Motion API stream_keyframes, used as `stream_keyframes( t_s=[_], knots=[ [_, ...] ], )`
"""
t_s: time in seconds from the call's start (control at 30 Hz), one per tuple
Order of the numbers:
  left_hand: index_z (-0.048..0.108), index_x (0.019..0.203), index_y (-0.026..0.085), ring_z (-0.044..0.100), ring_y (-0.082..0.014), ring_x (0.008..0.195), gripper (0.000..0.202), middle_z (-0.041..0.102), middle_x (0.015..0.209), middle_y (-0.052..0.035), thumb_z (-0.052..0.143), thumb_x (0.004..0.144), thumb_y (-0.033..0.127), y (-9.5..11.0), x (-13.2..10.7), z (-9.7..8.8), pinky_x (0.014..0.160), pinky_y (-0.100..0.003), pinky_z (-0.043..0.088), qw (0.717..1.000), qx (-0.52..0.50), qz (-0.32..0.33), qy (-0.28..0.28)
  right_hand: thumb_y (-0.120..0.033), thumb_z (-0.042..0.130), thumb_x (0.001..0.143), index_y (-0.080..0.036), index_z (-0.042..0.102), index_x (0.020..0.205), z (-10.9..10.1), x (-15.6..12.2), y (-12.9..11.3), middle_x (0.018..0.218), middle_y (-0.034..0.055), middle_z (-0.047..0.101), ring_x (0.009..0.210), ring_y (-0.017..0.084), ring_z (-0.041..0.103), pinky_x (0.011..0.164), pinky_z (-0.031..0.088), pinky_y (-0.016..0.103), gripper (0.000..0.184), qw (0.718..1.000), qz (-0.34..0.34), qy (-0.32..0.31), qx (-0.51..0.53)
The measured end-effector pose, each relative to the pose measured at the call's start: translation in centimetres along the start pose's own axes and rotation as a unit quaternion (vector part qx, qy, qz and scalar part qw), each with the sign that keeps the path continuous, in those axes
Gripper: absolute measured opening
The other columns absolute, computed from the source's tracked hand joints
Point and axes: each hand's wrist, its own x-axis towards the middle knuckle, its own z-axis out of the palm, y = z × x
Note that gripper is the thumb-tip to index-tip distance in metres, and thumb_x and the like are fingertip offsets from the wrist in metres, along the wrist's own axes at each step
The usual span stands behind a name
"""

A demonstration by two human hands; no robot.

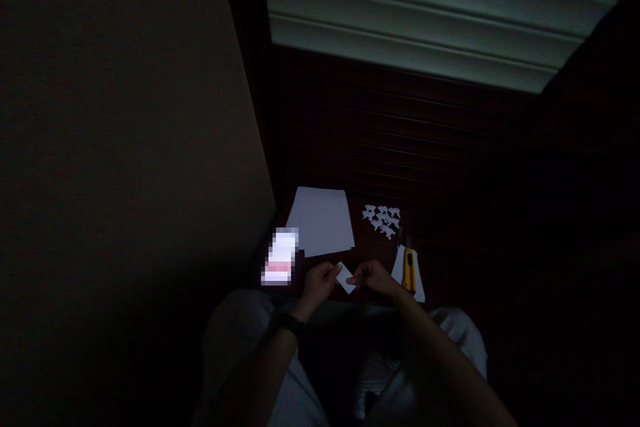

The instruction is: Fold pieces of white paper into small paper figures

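At lower centre: left hand, right hand pinching white paper piece by opposite sides; likely light, easily creased; edges safest hold.

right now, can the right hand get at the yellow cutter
Probably yes: the yellow cutter lies on white paper just right of the right hand, with nothing visible on top of it, though the hand would likely have to release the small white piece.
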Motion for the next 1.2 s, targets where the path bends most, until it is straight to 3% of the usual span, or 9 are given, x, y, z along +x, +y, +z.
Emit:
stream_keyframes(
  t_s=[0.2, 0.4, 0.63, 0.87, 1.03, 1.2],
  knots=[
    [0.051, 0.059, 0.016, 0.036, -0.0057, 0.032, 0.040, 0.044, 0.040, 0.0054, 0.047, 0.072, 0.053, 0.4, -0.1, -0.2, 0.034, -0.017, 0.024, 0.999, -0.027, -0.036, -0.017, -0.047, 0.064, 0.062, -0.012, 0.061, 0.056, 0.3, 0.1, 0.3, 0.051, 0.0011, 0.059, 0.045, 0.008, 0.045, 0.047, 0.033, 0.020, 0.036, 1.000, -0.002, 0.007, -0.018],
    [0.052, 0.061, 0.014, 0.035, -0.0049, 0.030, 0.041, 0.047, 0.041, 0.0041, 0.050, 0.069, 0.055, 0.8, -0.1, -0.4, 0.031, -0.017, 0.022, 0.998, -0.024, -0.048, -0.045, -0.048, 0.061, 0.066, -0.014, 0.057, 0.059, 0.8, 0.0, 0.9, 0.052, -0.0002, 0.059, 0.045, 0.008, 0.044, 0.045, 0.031, 0.019, 0.035, 0.998, -0.004, 0.069, -0.004],
    [0.056, 0.060, 0.013, 0.041, -0.0061, 0.037, 0.040, 0.049, 0.044, 0.0026, 0.052, 0.069, 0.051, 0.4, -0.1, -0.5, 0.036, -0.017, 0.026, 0.996, 0.025, -0.019, -0.085, -0.046, 0.060, 0.067, -0.013, 0.060, 0.064, 1.2, -0.5, 0.9, 0.060, 0.0025, 0.062, 0.053, 0.011, 0.050, 0.053, 0.037, 0.021, 0.033, 0.998, -0.024, 0.043, 0.033],
    [0.057, 0.084, 0.013, 0.049, -0.0087, 0.041, 0.037, 0.060, 0.062, -0.0032, 0.050, 0.073, 0.047, 0.4, -0.1, -0.3, 0.035, -0.016, 0.029, 0.991, -0.004, -0.014, -0.134, -0.044, 0.058, 0.070, -0.013, 0.062, 0.063, 1.8, -0.6, 1.7, 0.057, 0.0019, 0.061, 0.051, 0.010, 0.048, 0.050, 0.034, 0.021, 0.032, 0.996, -0.025, 0.076, 0.045],
    [0.055, 0.069, 0.012, 0.046, -0.0074, 0.035, 0.031, 0.056, 0.049, -0.0006, 0.055, 0.071, 0.042, 0.4, -0.2, -0.5, 0.034, -0.015, 0.028, 0.986, 0.023, -0.035, -0.160, -0.041, 0.065, 0.063, -0.015, 0.063, 0.077, 2.1, -0.2, 1.3, 0.067, 0.0005, 0.061, 0.060, 0.012, 0.052, 0.055, 0.037, 0.021, 0.030, 0.988, -0.042, 0.123, 0.083],
    [0.054, 0.063, 0.012, 0.049, -0.0090, 0.038, 0.028, 0.054, 0.046, 0.0006, 0.060, 0.068, 0.038, 0.2, -0.1, -0.3, 0.037, -0.016, 0.031, 0.979, 0.049, -0.037, -0.193, -0.034, 0.072, 0.055, -0.016, 0.062, 0.090, 2.1, 0.5, 0.8, 0.080, 0.0027, 0.063, 0.069, 0.015, 0.056, 0.061, 0.041, 0.024, 0.040, 0.983, -0.060, 0.111, 0.134]
  ],
)
